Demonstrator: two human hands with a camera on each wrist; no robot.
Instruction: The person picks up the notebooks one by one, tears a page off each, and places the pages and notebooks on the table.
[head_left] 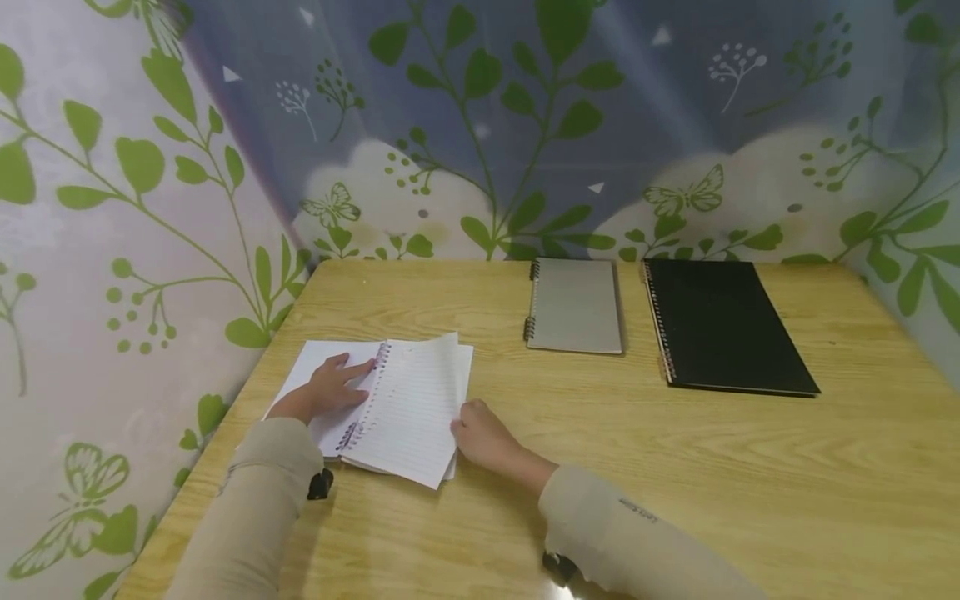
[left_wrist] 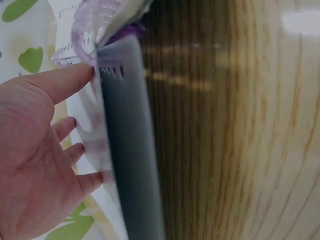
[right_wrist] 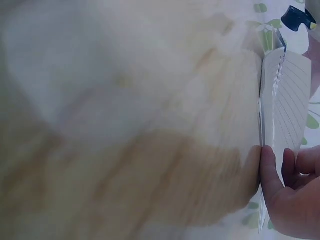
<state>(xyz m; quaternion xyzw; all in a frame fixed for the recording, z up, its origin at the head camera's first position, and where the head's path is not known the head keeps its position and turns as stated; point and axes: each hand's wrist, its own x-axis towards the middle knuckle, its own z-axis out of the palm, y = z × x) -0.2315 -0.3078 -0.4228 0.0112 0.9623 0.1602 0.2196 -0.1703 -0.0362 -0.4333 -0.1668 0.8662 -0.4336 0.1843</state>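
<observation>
A spiral notebook (head_left: 408, 400) lies open on the left part of the table, with a lined sheet on its right side skewed from the pages beneath. My left hand (head_left: 334, 387) rests on the white left-hand page (head_left: 296, 367), fingers spread toward the coil. In the left wrist view, the fingertips of that hand (left_wrist: 45, 150) touch the page beside the purplish spiral (left_wrist: 95, 30). At the sheet's right edge, my right hand (head_left: 483, 433) has curled fingers and pinches the lined page (right_wrist: 292, 95). The right wrist view shows this hand (right_wrist: 292, 195) low at the page edge.
A grey spiral notebook (head_left: 576, 304) lies closed near the back of the wooden table (head_left: 600, 450). To its right is a larger black spiral notebook (head_left: 723, 325), also closed. Walls with a leaf pattern (head_left: 480, 125) border the table at the back and left.
</observation>
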